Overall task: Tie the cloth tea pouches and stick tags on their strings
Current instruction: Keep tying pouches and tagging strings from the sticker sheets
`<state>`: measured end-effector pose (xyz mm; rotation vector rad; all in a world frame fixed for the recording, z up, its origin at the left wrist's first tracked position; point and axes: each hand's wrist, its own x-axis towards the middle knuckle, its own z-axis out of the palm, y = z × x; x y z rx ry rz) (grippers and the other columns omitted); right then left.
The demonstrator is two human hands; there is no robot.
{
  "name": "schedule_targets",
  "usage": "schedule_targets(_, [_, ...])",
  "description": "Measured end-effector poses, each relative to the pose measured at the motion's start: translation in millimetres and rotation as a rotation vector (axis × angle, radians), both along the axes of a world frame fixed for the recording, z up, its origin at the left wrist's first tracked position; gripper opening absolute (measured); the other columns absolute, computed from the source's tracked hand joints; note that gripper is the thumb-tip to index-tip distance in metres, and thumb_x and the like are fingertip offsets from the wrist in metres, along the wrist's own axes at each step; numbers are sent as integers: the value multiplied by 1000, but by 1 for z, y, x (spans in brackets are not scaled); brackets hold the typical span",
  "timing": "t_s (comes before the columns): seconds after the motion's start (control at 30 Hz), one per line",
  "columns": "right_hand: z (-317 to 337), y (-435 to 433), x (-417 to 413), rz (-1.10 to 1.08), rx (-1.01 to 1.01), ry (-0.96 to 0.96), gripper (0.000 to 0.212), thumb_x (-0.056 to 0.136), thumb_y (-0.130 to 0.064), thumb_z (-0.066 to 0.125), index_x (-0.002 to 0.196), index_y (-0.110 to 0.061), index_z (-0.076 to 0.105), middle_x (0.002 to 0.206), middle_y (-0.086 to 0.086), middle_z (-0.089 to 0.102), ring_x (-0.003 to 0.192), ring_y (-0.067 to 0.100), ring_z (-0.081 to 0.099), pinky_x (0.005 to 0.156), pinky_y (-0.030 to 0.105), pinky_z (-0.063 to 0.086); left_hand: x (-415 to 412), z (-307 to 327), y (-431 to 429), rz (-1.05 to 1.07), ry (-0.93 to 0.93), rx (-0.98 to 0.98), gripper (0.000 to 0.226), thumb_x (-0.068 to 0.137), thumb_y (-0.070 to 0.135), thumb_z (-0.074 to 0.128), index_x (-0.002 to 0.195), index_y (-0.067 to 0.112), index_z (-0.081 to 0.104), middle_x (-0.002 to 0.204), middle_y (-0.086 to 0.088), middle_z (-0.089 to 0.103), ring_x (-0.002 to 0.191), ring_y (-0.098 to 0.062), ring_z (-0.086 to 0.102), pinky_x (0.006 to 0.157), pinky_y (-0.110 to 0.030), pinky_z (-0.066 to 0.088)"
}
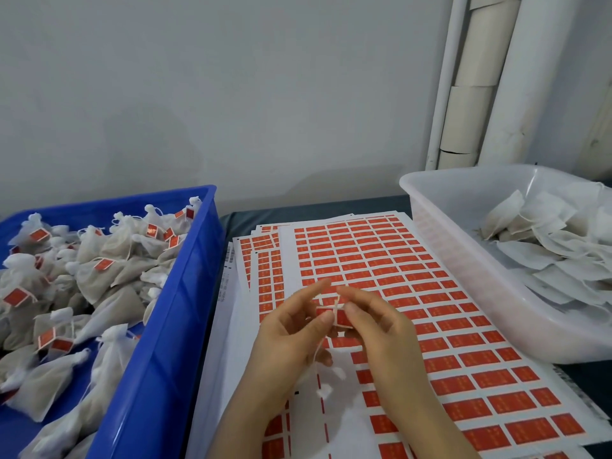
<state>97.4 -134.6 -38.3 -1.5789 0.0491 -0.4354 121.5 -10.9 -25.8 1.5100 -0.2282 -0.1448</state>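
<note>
Now left hand (287, 337) and right hand (382, 329) pinch rectangular red tag (341, 319) on string (335, 309).

Both hands (291, 329) (377, 326) pinch a red tag (341, 318) onto a white string (317, 354).

The blue crate (185, 293) on the tabletop's left edge runs out of view at the left and bottom, cropping its nearest tied pouches (49, 385). The clear tub (463, 260) on the right edge is cut off too, with part of its untied pouches (546, 246). The tag sheets (430, 326), left forearm (238, 432) and right forearm (440, 432) leave at the bottom. Print on the tags and on the sheet margin (228, 256) is too small to read. The left hand (291, 336) and right hand (381, 332) cover much of the red tag (342, 321) in their grip. How the string (317, 352) lies on it is unclear. The held pouch (326, 390) is a white blur. Most of the tabletop (298, 208) is covered.
</note>
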Motion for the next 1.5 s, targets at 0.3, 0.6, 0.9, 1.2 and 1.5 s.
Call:
schedule_targets(0.3, [-1, 2, 2, -3, -104, 44, 5, 84, -34, 63, 79, -37, 62, 77, -33, 63, 81, -13, 59, 59, 1, 44, 3, -9, -1, 253, -262, 211, 39, 70, 43, 62, 108, 38, 58, 80, 15, 71, 75, -8, 69, 57, -15, 53])
schedule_targets(0.6, [-3, 2, 3, -56, -121, 71, 7, 83, -38, 61, 76, -39, 59, 73, -38, 60, 79, -21, 54, 56, -4, 38, 5, -13, -3, 429, -394, 253, 23, 64, 45, 68, 83, 32, 61, 87, 28, 64, 81, 2, 63, 60, -2, 45])
schedule_targets(0.9, [-2, 0, 2, -57, -32, 38, 9, 81, -38, 61, 83, -31, 66, 75, -22, 68, 78, -6, 63, 65, 4, 48, 4, -18, -4, 338, -460, 390, 23, 70, 38, 62, 92, 39, 69, 93, 28, 62, 94, 8, 59, 73, 1, 43])
schedule_targets(1.2, [1, 5, -1, -9, -91, -30, 20, 76, -36, 67, 94, -44, 59, 84, -27, 63, 88, -11, 57, 64, 2, 45, 2, -16, -4, 329, -403, 323, 23, 73, 40, 57, 92, 38, 69, 83, 22, 68, 88, 7, 61, 70, -1, 46])
schedule_targets(1.5, [-1, 1, 1, -28, 23, -43, 27, 81, -21, 69, 99, -37, 57, 84, -30, 64, 83, -12, 61, 58, 2, 44, 0, -8, -4, 240, -147, 94, 16, 66, 45, 63, 78, 41, 72, 86, 20, 73, 87, 1, 68, 72, -18, 54])
